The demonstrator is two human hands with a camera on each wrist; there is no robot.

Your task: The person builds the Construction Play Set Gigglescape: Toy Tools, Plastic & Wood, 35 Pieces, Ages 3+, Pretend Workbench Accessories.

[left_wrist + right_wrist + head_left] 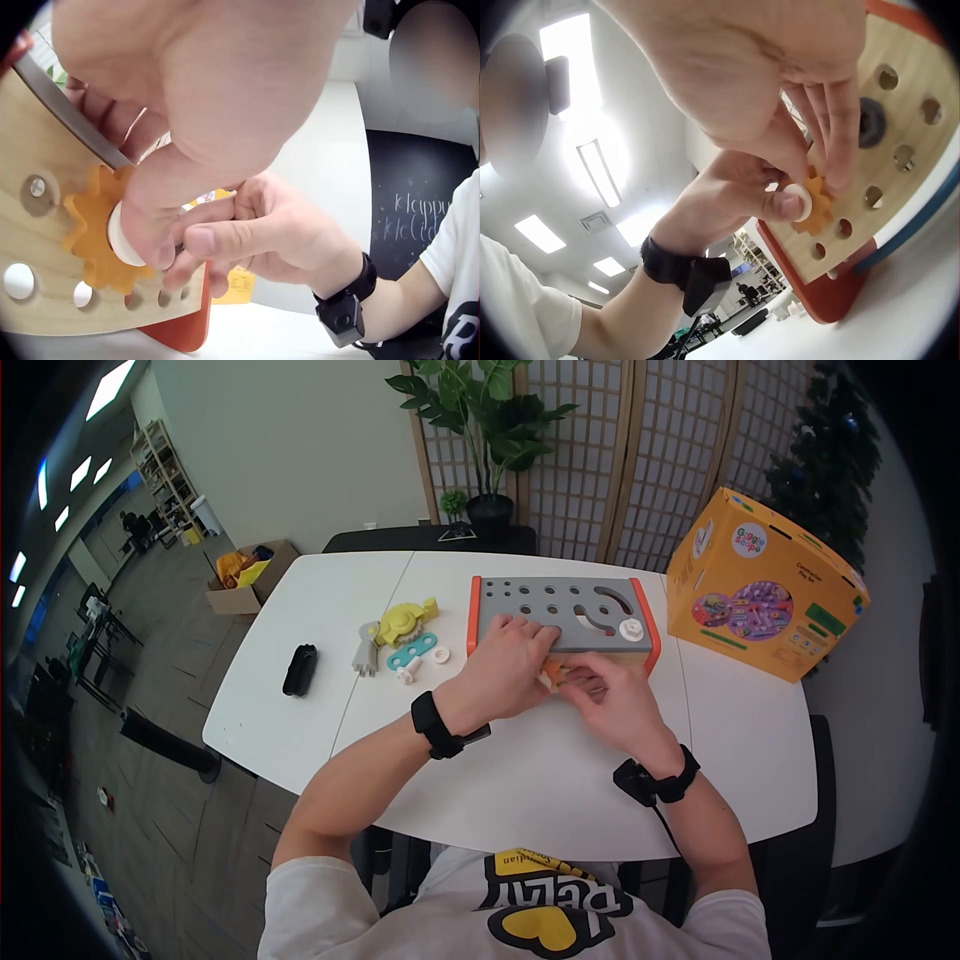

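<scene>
At the toy workbench's (45,247) wooden front: orange gear (94,236) against the panel, white bolt head (118,236) at its centre.
Left hand (505,668): thumb pressed on the bolt head, fingers resting over the workbench's top, seemingly to steady it.
Right hand (622,705): fingers bent at the gear's rim, perhaps to align it; pinching or not, I cannot tell.
Left of workbench: teal perforated strip (412,650), apparently within reach.
Right of workbench: orange play-set box (815,622), likely clear of the work.
</scene>
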